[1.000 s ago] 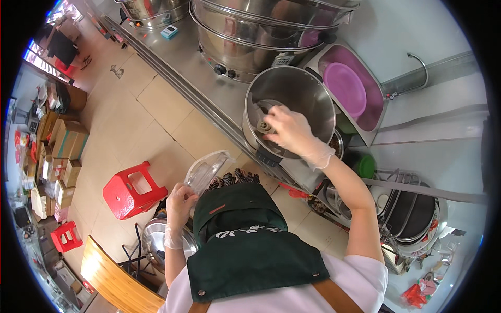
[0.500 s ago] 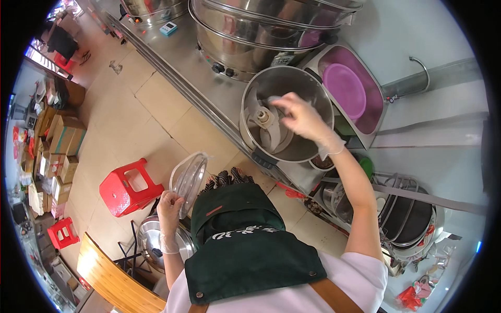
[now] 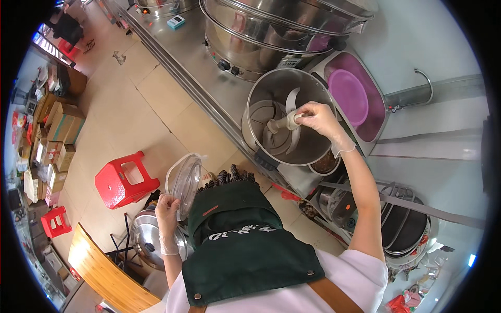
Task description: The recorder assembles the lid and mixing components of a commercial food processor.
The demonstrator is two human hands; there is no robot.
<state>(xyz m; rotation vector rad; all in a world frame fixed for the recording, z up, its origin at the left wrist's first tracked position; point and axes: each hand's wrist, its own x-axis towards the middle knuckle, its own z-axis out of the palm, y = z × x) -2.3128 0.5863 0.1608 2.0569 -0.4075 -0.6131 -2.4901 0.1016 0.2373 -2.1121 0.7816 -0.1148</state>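
Grey blade (image 3: 293, 100): probably stiff, slippery; hold by hub (image 3: 282, 124). Right grip (image 3: 320, 120) pinched closed on hub, by tabletop's (image 3: 201, 68) front edge; left grip (image 3: 167, 209) pinches lid (image 3: 191, 180).

At 2 o'clock, the clear-gloved right hand (image 3: 319, 120) is bent at the wrist (image 3: 342, 144) toward 10, fingers (image 3: 306, 111) pinched together; the bare right forearm (image 3: 360, 177) slants toward 11. At 8 o'clock, the clear-gloved left hand (image 3: 166, 213) is curled in a grip, the left forearm (image 3: 171, 267) pointing toward 12.
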